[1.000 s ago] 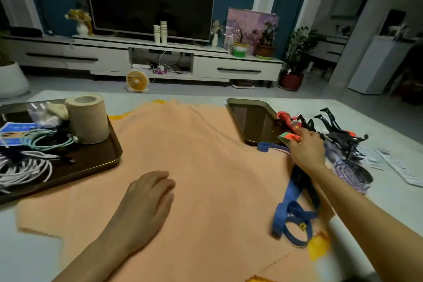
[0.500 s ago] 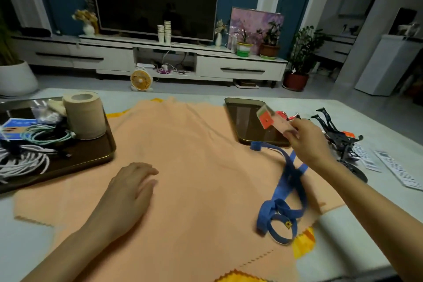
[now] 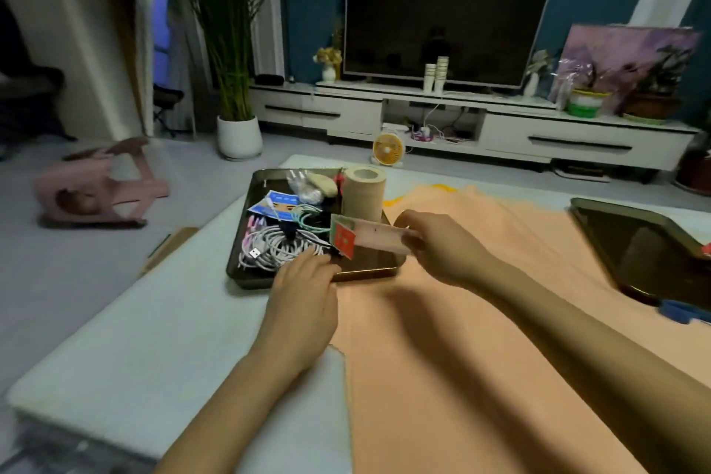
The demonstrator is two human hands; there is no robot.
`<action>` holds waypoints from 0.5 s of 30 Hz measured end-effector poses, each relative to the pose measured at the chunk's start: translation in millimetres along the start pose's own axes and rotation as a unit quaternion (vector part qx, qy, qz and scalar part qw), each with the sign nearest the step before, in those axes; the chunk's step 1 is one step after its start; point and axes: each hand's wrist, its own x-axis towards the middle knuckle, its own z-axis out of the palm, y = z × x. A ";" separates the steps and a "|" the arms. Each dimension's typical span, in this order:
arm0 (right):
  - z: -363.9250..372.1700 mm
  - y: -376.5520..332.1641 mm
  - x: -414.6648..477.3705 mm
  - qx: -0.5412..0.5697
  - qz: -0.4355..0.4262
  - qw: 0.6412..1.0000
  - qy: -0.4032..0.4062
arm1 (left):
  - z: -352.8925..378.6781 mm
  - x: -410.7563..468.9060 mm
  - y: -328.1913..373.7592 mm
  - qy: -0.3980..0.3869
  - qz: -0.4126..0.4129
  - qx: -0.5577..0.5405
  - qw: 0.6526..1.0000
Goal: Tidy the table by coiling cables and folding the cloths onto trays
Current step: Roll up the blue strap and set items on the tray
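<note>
Pink card w/ red square end sits level over dark tray, pinched at its right end by right hand, forearm crossing orange cloth. Left hand lies flat, fingers straight, tips at tray's near rim beside coiled white cables.

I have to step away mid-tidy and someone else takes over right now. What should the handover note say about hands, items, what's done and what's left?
Left hand: open, fingertips at the front rim of the cable tray, beside the white cables.
Right hand: grip on a pink card with a red end, held over that tray.
Done: white cables and teal cable coiled in the tray, near the paper roll.
Left: set the card down; fold the orange cloth, spread flat on the table; the blue strap lies by the second tray.
</note>
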 end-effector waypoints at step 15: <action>51.3 -18.1 78.0 -0.004 0.056 0.980 -0.192 | -4.3 30.4 -70.8 -0.127 -0.076 0.087 0.985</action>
